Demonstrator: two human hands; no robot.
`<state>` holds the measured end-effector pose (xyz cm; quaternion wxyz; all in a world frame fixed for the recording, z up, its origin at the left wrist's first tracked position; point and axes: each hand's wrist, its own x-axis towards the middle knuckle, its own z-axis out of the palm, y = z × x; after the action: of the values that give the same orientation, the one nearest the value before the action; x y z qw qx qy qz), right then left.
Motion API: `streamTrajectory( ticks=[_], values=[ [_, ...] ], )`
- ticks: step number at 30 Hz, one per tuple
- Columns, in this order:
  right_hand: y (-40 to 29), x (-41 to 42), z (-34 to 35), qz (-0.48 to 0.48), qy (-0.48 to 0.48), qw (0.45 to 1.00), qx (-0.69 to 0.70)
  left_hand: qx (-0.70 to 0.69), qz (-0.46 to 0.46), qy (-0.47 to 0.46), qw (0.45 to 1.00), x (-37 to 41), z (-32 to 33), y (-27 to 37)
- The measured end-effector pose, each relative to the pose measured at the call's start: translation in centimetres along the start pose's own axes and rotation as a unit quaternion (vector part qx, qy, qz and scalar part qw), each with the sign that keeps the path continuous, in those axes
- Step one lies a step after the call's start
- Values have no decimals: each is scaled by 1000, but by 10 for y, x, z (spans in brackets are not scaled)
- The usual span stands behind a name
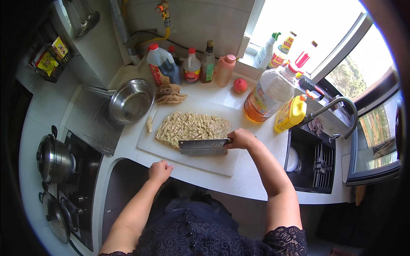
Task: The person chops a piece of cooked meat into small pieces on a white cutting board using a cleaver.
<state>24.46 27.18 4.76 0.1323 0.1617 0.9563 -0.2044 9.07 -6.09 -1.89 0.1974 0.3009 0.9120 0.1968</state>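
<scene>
My right hand [241,139] grips the handle of a Chinese cleaver [203,147]. The broad blade stands on edge along the near side of a wide mound of finely chopped pale food [189,126], possibly minced meat. Under the mound lies a white cutting board [160,150], and a small pale scrap [149,124] rests at its left. My left hand [160,171] is curled into a loose fist at the front edge of the counter, off the board; nothing shows in it.
A steel bowl [132,101] and a brown cloth [171,93] sit behind the board. Beyond are sauce bottles [192,68] and a red fruit [240,85]. A large oil jug [269,92] and yellow bottle [291,113] stand before the sink [310,182]. Pots [54,160] occupy the stove at left.
</scene>
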Motion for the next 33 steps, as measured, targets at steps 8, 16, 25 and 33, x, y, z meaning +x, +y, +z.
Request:
streamTrajectory(
  ticks=[8, 16, 25, 33],
  values=[
    [-26, -36, -8, 68, 204, 965, 150, -5, 22, -8, 1000, 23, -12, -6],
    [-142, -64, 85, 176, 350, 895, 212, 70, 70, -98, 990, 51, -13, 3],
    [-175, -12, 102, 272, 282, 905, 165, 129, 109, -171, 971, 72, -15, -2],
    [-174, 4, 103, 338, 279, 889, 133, 139, 182, -182, 956, 75, -14, -10]
  ],
)
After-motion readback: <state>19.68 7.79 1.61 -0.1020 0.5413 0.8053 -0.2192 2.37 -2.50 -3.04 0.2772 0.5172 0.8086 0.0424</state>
